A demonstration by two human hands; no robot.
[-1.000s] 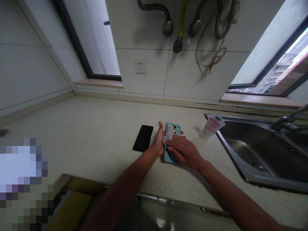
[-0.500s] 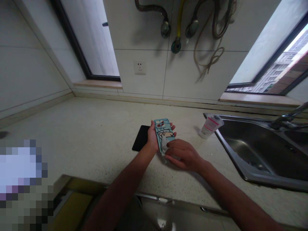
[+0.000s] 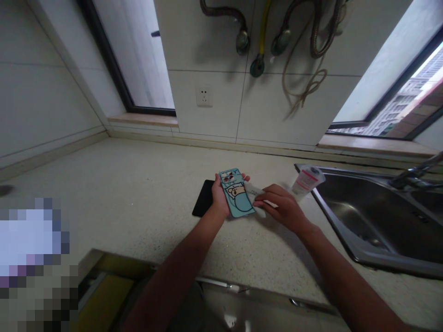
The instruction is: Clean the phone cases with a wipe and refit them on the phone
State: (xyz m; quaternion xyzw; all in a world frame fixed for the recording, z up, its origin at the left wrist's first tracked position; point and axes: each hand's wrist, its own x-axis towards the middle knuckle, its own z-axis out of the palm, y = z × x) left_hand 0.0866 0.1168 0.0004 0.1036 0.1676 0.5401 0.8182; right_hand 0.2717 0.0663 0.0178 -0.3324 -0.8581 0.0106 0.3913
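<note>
My left hand [image 3: 219, 197] is closed around a light-blue phone case [image 3: 242, 203] with a cartoon figure and camera cut-outs near its top. Its printed back faces up, and fingertips show past the far right edge. A crumpled white tissue [image 3: 259, 211] is pinched in my right hand [image 3: 284, 205], at the lower right edge of the case. Whether the tissue touches the case there, I cannot tell. A flat black phone-sized slab [image 3: 202, 199] lies on the counter, partly hidden behind my left hand.
The speckled pale counter [image 3: 155, 184] runs along a tiled wall. A clear plastic cup [image 3: 308, 179] with red print stands tilted-looking by the steel sink [image 3: 346, 249] on the right. Below the counter's front edge, a yellow-green cabinet part [image 3: 107, 295] shows at lower left.
My right hand has moved right with the tissue, from over the lower part of the phone case to beside its edge. More of the cartoon print now shows.
</note>
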